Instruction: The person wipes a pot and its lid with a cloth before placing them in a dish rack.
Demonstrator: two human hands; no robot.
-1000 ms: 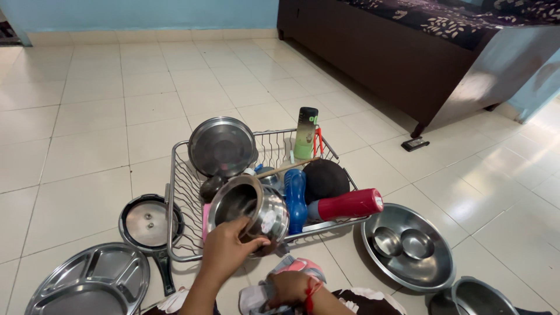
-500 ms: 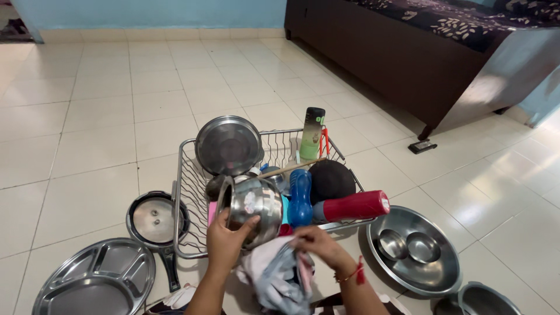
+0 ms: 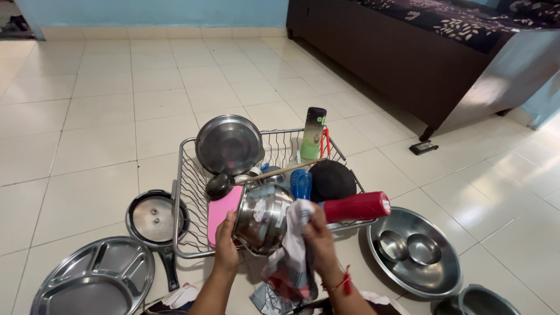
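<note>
My left hand [image 3: 225,240] grips a round steel pot [image 3: 261,217] by its rim, tilted on its side over the front edge of a wire dish basket [image 3: 185,192]. My right hand [image 3: 319,234] holds a white and grey cloth [image 3: 289,251] pressed against the pot's right side. The cloth hangs down below the pot toward my lap.
The basket holds a steel plate [image 3: 228,144], a pink board [image 3: 220,209], a blue bottle [image 3: 300,182], a red bottle [image 3: 356,206], a black bowl [image 3: 331,179] and a green bottle [image 3: 313,133]. On the tiled floor lie a pan [image 3: 155,220], a compartment tray [image 3: 93,284] and a steel basin [image 3: 415,251]. A dark sofa [image 3: 420,52] stands at right.
My right hand has come up from my lap with the cloth and now presses it on the pot. The left hand turned the pot so its base faces me.
</note>
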